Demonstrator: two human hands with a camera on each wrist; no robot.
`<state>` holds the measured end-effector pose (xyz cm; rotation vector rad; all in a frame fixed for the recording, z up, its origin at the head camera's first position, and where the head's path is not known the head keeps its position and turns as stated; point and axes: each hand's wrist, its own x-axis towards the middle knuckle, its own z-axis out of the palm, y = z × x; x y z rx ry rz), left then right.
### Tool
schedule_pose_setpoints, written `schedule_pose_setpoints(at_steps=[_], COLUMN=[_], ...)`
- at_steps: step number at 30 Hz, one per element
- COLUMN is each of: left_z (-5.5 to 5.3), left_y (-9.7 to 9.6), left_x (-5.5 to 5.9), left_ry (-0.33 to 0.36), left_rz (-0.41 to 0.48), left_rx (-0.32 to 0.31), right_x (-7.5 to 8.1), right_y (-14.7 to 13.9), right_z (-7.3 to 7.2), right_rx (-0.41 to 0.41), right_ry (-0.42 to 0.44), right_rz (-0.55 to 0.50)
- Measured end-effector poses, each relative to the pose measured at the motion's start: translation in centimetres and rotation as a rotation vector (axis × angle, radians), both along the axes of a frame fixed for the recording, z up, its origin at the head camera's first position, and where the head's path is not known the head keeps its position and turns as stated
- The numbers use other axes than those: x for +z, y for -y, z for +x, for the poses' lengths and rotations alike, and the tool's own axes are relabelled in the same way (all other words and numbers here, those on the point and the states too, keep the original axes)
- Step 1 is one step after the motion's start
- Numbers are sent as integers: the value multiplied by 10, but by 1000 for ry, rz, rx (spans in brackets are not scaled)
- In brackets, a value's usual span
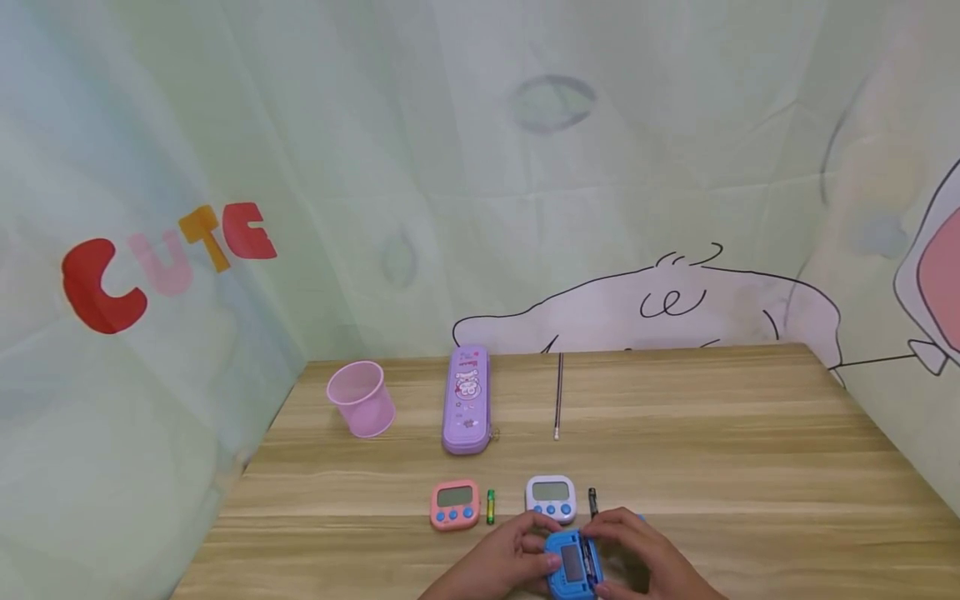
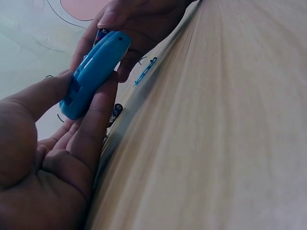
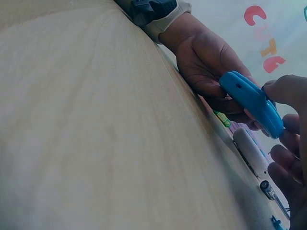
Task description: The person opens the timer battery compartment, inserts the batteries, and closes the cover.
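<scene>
Wood-grain tabletop (image 1: 750,467) is filling the foreground, with a pale printed curtain (image 1: 450,167) hanging behind. Above the tabletop, a blue digital timer (image 1: 572,563) is showing its back, a battery (image 1: 588,560) sitting in its uncovered slot. The left hand (image 1: 516,557) is pinching one side between thumb and fingers; the right hand (image 1: 641,546) is gripping the slot side, thumb and fingers curled. The plastic casing is probably feeling light, stiff and slightly slippery; its rounded rims are offering the best hold, the slot contacts likely being most fragile. Just beyond, a white timer (image 1: 551,493) and black battery (image 1: 592,500) are lying; a small blue plastic piece (image 2: 145,72) is resting near the right hand. Leftward, a coral timer (image 1: 454,505) and green battery (image 1: 491,507) are lying; farther back, a purple pencil case (image 1: 467,404), pencil (image 1: 558,396) and pink cup (image 1: 367,410) are resting.
</scene>
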<state>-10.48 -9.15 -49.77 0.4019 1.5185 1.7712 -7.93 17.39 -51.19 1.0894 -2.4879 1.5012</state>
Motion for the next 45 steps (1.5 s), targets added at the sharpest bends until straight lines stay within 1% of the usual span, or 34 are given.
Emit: schedule_pose_setpoints(at_steps=[5,9,14,19,24,30,33,40,45], left_z=[1,1,1,1,1,0,0,1,2], left_y=[0,0,0,-1,0,0,1,1,0], left_x=[0,1,1,1,1,-1,-1,-2,-4], left_ry=[-10,-24,-16,-19,-36,-50,-57,-69,-74], left_rz=[9,17,6,11,18,31,35,53,86], left_rx=[0,-2,-4,-12,-14,-9,-11,-23,-33], right_x=[3,4,5,6,6,6,7,6,6], right_y=[1,0,-1,-1,-1,-1,0,-1,-2], right_z=[2,2,2,3,3,1,1,1,1], right_rx=[-41,-40,-18,-32,-37,-42,-47,-67,-17], right_ry=[65,112,136,142,111,25,13,100,173], right_rz=[52,76,74,86,90,89,90,139,131])
